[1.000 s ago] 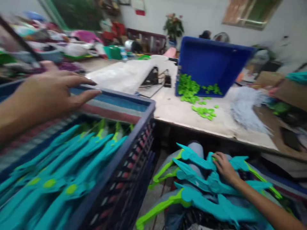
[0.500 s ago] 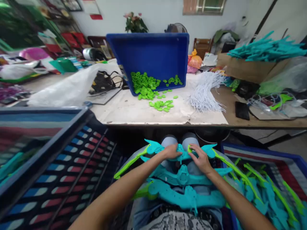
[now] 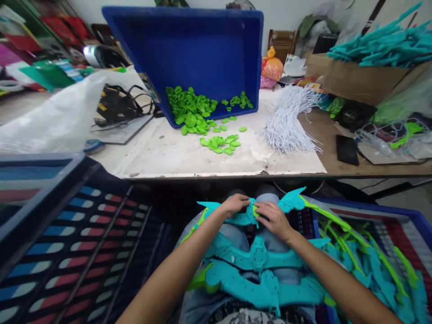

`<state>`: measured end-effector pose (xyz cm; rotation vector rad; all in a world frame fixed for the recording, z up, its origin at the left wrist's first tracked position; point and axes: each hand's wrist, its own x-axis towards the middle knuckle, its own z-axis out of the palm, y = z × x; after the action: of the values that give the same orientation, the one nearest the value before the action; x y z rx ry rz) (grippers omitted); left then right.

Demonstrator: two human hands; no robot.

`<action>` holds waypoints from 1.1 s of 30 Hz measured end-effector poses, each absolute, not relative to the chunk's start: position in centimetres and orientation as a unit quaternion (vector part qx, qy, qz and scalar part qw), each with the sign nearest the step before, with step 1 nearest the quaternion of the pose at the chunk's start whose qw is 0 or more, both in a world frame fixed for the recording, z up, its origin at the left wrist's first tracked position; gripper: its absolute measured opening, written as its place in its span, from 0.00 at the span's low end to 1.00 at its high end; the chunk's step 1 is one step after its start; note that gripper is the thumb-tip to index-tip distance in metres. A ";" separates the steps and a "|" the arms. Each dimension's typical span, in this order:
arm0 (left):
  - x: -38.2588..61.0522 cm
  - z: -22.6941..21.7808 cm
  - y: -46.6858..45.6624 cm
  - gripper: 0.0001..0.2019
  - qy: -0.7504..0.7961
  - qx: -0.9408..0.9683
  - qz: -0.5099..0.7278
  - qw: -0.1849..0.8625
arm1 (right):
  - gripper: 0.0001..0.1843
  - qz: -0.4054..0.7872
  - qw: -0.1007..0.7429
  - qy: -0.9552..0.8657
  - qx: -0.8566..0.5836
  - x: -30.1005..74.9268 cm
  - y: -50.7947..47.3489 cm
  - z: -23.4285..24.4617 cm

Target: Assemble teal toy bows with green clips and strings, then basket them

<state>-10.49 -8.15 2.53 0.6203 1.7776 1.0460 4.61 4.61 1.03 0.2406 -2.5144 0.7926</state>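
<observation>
While hands (image 3: 234,204) (image 3: 274,218) touch it, turquoise frame (image 3: 243,219), tips outward; long axis left-to-right

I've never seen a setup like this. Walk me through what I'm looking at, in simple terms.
There is no machine here: a person works with two bare hands, seen by a camera worn on their head, looking forward and down. Three turquoise parts lie across the lap. The left hand is at the middle of the farthest one; the right hand has its fingers at a small green piece there. How firmly either grips is hard to tell. On the table, a blue bin lies tipped, green pieces spilling out, with a bundle of white strands to its right.
</observation>
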 end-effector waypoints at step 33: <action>-5.8 3.7 -12.0 0.24 0.855 0.441 0.217 0.169 | 0.12 0.191 0.185 -0.964 0.006 -4.6 6.1 7.6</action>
<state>-5.85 -11.97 3.67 1.2535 2.4299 0.6170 -4.65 6.10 7.63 0.0181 -2.7172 0.5379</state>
